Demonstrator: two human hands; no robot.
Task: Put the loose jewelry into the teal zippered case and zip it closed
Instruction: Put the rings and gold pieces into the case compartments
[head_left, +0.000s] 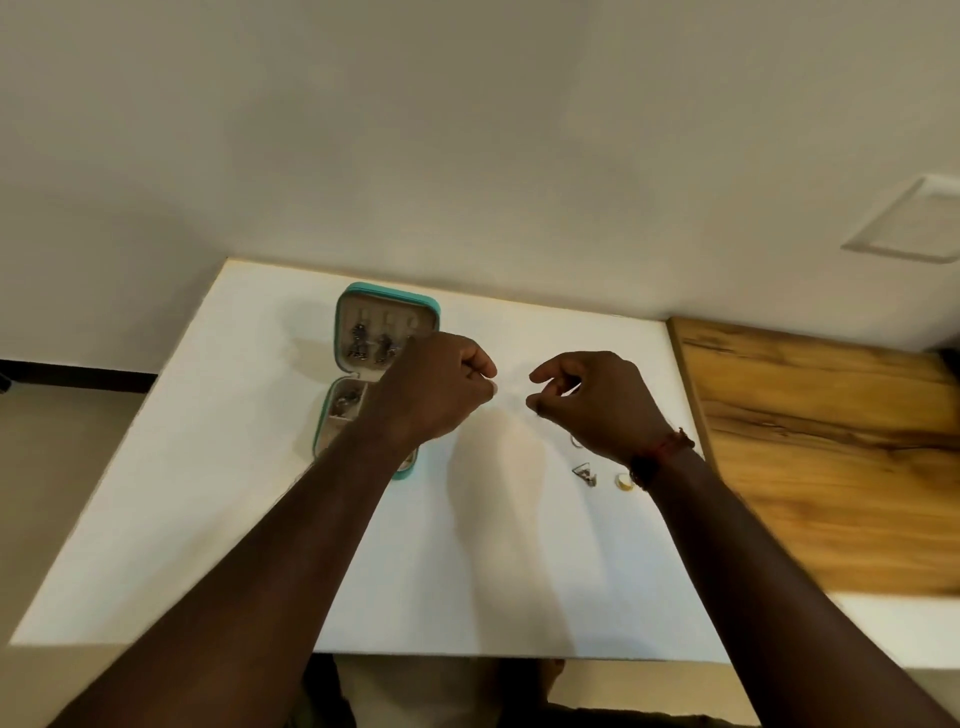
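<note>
Forearms (291, 545) reach in from the bottom edge over a white table (208, 467). Left hand (441, 384) hangs above the open teal case (387, 301), fingers curled tight, tips pressed together. Right hand (587, 395) is near it across a small gap, thumb and forefinger pinched, other fingers curled. Possibly a fine chain runs between the two pinches, but it is too thin and blurred, so I cannot tell what either hand holds, if anything. Red thread band (670, 447) on the right wrist.

Case lies left of centre, lid folded back toward the wall, dark earrings (371, 345) hung inside the lid. Its base is partly hidden under the left forearm.

Loose near the right wrist: a triangle piece (584, 474), a small round yellowish piece (625, 481), and a ring (575, 440) half hidden by the hand. Wooden board (831, 441) lies to the right.

Likely risks:
- Anything fine held this lightly could slip, or snag on the hung earrings going in.
- A lowered left forearm could shove the case.
- The right wrist could sweep the loose pieces away.
- Anything draped over the rim would jam the zip.
</note>
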